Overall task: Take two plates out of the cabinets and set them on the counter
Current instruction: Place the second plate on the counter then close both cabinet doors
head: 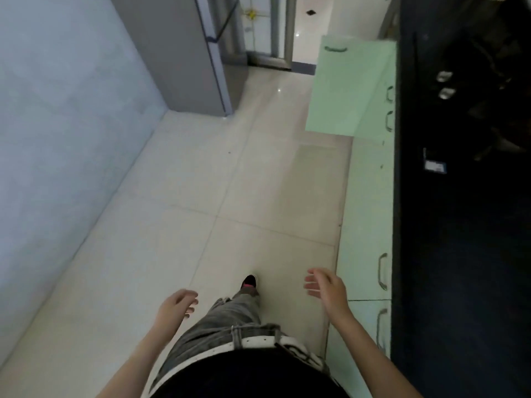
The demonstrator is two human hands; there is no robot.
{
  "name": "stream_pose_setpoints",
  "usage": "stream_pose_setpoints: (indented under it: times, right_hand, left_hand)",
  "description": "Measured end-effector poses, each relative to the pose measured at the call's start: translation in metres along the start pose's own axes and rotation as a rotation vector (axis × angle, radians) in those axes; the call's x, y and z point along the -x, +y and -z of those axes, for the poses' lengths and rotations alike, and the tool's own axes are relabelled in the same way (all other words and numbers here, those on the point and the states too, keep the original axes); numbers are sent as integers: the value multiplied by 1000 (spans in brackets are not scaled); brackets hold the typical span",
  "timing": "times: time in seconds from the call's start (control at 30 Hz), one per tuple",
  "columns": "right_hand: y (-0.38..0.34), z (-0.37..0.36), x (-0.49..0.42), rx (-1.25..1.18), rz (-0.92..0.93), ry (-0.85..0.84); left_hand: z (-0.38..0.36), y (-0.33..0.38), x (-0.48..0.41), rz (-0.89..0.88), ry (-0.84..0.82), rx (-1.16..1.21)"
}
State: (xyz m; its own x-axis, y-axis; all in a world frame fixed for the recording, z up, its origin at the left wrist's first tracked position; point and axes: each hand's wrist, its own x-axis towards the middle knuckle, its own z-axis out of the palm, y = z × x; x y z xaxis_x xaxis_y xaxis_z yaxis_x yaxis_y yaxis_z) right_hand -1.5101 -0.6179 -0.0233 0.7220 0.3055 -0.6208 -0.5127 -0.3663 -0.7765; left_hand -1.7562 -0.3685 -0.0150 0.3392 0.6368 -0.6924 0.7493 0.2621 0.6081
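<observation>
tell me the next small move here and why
Probably step forward toward the open pale green cabinet door ahead on the right. Both the left hand and right hand are empty, no plate is visible, and the dark counter runs alongside.

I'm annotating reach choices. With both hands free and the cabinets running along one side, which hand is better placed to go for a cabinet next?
Probably the right hand: it hangs empty beside the green cabinets, near a door handle. The left hand, also empty, is on the wall side.
</observation>
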Motion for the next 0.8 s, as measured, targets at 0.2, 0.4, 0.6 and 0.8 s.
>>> stream_pose_setpoints:
  times: [0.2,0.4,0.6,0.8]
  right_hand:
    - [-38,-69,-68,11,-54,0]
    - [-87,-111,-126,-4,-112,102]
    - [-147,-111,-171,-5,-130,202]
    - [-207,-112,-270,-10,-158,245]
  left_hand:
    - [47,16,-57,61,37,57]
    - [74,100,-155,25,-39,32]
    - [69,218,-240,-87,-130,-3]
    - [47,314,-330,-125,-160,-20]
